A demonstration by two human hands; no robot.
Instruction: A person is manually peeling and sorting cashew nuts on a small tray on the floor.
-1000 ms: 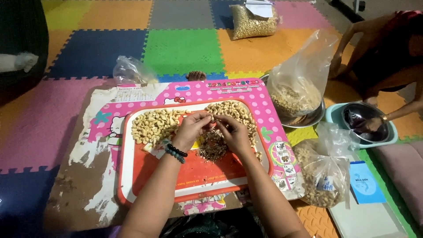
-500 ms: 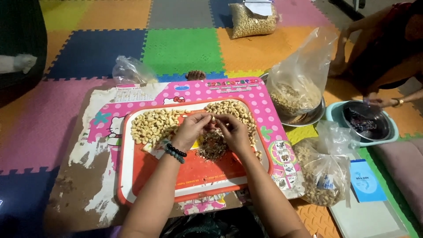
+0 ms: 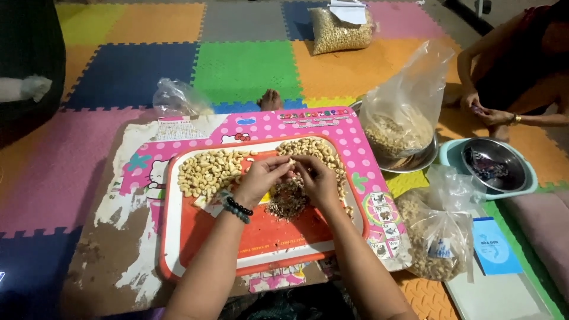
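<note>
While we look down over an orange tray (image 3: pixel 261 240) resting on a worn pink lap table (image 3: pixel 349 133), our two hands meet above its middle. Our left hand (image 3: pixel 261 178), with a dark bead bracelet (image 3: pixel 237 208) at the wrist, and our right hand (image 3: pixel 317 178) both have fingertips pinched narrowly together on one small pale cashew (image 3: pixel 291 161), held just above the tray. Below our hands lies a heap of brown skins (image 3: pixel 288 200). A pile of pale peeled cashews (image 3: pixel 207 169) sits at the tray's left, and a second pile of cashews (image 3: pixel 314 148) at its upper right, partly behind our right hand. Right of the table, an open plastic bag of nuts (image 3: pixel 398 121) stands in a metal bowl (image 3: pixel 422 159), and a tied bag of nuts (image 3: pixel 435 243) lies nearer us. Farther right, another person's hands (image 3: pixel 489 114) are together above a steel bowl in a pale blue basin (image 3: pixel 495 166). Coloured foam floor mats (image 3: pixel 246 68) lie underneath.
</note>
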